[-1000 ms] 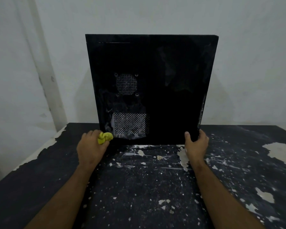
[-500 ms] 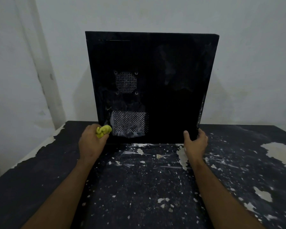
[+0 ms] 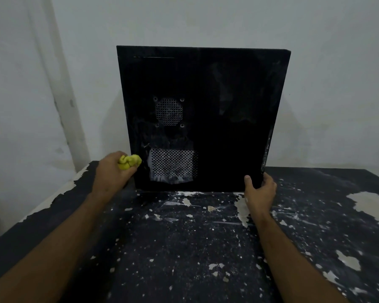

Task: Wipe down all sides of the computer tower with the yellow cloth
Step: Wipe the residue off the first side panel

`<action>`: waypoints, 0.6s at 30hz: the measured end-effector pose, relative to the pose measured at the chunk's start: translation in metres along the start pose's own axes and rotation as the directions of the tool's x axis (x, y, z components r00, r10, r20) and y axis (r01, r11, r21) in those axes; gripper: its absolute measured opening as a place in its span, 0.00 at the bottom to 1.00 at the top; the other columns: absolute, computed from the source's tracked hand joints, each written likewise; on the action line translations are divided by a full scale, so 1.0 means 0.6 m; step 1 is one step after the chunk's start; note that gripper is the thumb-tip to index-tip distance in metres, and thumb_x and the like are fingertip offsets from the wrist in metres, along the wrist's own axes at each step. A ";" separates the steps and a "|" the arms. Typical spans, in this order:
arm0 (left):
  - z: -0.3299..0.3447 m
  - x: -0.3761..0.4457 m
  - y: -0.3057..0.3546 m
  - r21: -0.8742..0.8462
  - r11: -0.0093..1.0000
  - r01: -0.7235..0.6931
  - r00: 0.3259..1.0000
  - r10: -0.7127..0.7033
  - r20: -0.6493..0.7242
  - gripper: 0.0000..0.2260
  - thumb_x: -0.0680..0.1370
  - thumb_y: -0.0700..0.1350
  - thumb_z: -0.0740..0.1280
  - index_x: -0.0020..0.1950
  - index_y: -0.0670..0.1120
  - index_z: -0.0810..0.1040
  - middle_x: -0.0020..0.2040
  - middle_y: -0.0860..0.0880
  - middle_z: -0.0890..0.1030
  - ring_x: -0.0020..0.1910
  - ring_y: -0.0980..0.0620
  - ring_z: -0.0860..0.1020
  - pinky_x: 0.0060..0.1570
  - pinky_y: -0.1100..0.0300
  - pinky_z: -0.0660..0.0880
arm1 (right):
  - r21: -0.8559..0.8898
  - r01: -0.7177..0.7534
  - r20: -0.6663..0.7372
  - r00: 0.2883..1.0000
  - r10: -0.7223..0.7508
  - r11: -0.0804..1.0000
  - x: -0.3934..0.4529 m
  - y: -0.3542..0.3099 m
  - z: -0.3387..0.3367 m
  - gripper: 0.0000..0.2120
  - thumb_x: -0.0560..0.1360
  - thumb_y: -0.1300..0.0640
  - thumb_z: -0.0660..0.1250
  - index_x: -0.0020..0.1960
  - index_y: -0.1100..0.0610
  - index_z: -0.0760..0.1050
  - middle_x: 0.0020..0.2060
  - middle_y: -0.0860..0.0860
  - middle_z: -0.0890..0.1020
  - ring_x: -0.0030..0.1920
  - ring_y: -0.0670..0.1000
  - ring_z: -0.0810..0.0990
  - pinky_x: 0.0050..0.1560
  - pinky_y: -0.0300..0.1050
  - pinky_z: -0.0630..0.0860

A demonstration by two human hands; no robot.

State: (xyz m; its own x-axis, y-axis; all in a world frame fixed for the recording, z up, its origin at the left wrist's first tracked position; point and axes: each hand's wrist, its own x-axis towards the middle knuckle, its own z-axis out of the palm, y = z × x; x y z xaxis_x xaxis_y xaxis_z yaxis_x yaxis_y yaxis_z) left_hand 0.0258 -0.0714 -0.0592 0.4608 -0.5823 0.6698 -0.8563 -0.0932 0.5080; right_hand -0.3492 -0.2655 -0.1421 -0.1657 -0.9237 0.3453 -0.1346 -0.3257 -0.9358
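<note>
Left hand [image 3: 114, 171] raised yellow cloth [image 3: 129, 162]; tower [image 3: 206, 106] hides right fingers [image 3: 267, 182].

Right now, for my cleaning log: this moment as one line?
left hand grips bunched yellow cloth at black metal computer tower left edge | right hand holds lower right corner
</note>
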 end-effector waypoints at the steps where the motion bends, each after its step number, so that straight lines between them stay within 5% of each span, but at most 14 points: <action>1: -0.005 0.000 -0.001 0.039 0.999 -0.027 0.998 0.025 0.054 0.11 0.72 0.47 0.79 0.44 0.45 0.80 0.40 0.46 0.79 0.40 0.43 0.78 0.40 0.52 0.73 | 0.003 -0.004 0.005 1.000 0.004 1.000 -0.001 -0.001 -0.001 0.32 0.79 0.48 0.71 0.77 0.60 0.65 0.70 0.56 0.68 0.69 0.59 0.72 0.70 0.59 0.73; 6: -0.037 0.041 0.032 0.009 0.997 -0.071 0.994 0.072 -0.085 0.11 0.73 0.45 0.79 0.43 0.41 0.79 0.40 0.46 0.78 0.40 0.46 0.75 0.41 0.53 0.70 | 0.000 0.002 0.014 1.000 -0.002 1.000 -0.006 -0.007 -0.002 0.32 0.79 0.49 0.71 0.77 0.60 0.65 0.70 0.57 0.68 0.69 0.60 0.72 0.70 0.58 0.73; 10: -0.024 0.038 0.032 0.144 0.982 -0.123 0.969 0.087 0.231 0.12 0.72 0.49 0.80 0.42 0.45 0.79 0.39 0.46 0.78 0.41 0.41 0.79 0.39 0.53 0.70 | -0.010 0.004 0.025 1.000 -0.004 1.000 -0.007 -0.009 -0.005 0.31 0.79 0.50 0.71 0.77 0.61 0.65 0.71 0.57 0.68 0.69 0.60 0.72 0.71 0.58 0.72; 15: -0.045 0.062 0.061 -0.028 0.998 -0.062 0.983 0.056 -0.173 0.13 0.75 0.51 0.77 0.45 0.42 0.80 0.41 0.46 0.77 0.41 0.47 0.74 0.42 0.54 0.70 | -0.018 0.007 0.050 0.999 -0.007 1.000 -0.007 -0.011 -0.007 0.31 0.80 0.51 0.70 0.77 0.61 0.64 0.72 0.58 0.67 0.70 0.62 0.70 0.71 0.60 0.71; 18: -0.047 0.069 0.055 0.061 0.991 -0.122 0.991 0.119 0.054 0.15 0.72 0.56 0.77 0.41 0.46 0.79 0.39 0.46 0.79 0.39 0.44 0.77 0.40 0.53 0.73 | -0.022 0.018 0.042 0.999 -0.017 1.000 -0.005 -0.006 -0.008 0.31 0.80 0.51 0.71 0.77 0.61 0.64 0.71 0.58 0.68 0.69 0.62 0.71 0.70 0.61 0.72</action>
State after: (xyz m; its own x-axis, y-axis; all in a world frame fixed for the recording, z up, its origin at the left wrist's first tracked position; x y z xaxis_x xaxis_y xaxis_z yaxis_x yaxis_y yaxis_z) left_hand 0.0231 -0.0760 0.0005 0.3423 -0.6323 0.6950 -0.9189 -0.0709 0.3881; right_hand -0.3527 -0.2603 -0.1393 -0.1222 -0.9257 0.3579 -0.1588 -0.3377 -0.9278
